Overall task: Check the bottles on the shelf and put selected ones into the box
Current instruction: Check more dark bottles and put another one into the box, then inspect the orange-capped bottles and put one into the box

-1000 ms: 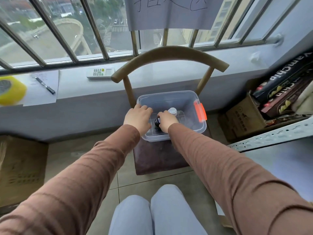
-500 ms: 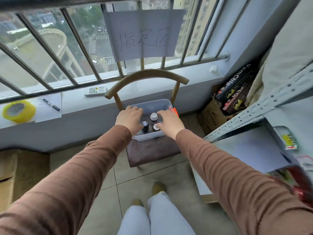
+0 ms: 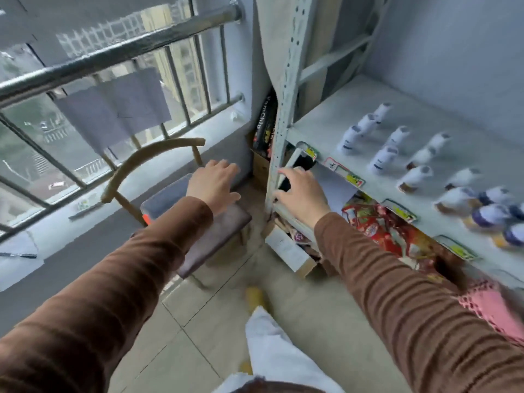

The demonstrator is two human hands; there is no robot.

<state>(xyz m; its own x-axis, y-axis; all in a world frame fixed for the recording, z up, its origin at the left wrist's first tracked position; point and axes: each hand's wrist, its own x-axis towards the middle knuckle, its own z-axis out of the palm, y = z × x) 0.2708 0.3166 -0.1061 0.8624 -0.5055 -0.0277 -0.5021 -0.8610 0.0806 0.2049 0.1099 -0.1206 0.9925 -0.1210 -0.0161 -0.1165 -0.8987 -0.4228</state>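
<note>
Your left hand (image 3: 214,184) hovers spread and empty above the clear plastic box (image 3: 158,204) on the brown-cushioned chair (image 3: 221,231). Your right hand (image 3: 302,194) is loosely open, holding nothing, at the grey metal shelf (image 3: 334,120) upright. The small white bottles (image 3: 385,157) stand well apart from it on that shelf, blurred. They look light, stiff and tippable; take one around its body below the cap.

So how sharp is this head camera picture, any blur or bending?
Head view: motion blur smears the bottles on the shelf and softens both hands, left and right; wide-angle distortion bows the window bars; flat daylight, no glare.
</note>
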